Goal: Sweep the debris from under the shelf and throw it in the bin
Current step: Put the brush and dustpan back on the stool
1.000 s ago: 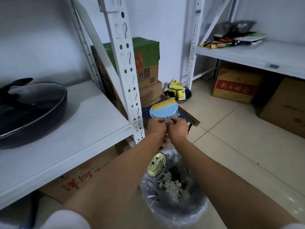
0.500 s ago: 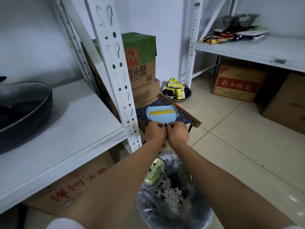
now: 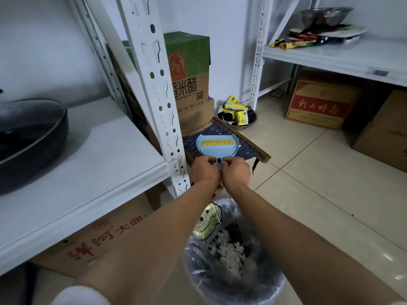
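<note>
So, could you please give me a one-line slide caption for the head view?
Both hands, left and right, hold a blue dustpan with its brush beyond the lined bin.

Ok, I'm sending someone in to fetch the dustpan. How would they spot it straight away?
Start at the white shelf upright beside the shelf holding the black pan. Just right of its foot, above the lined bin, the left hand and right hand grip the handle of the dustpan. It is the only pale blue thing there, with a yellow-bristled brush lying in it.
</note>
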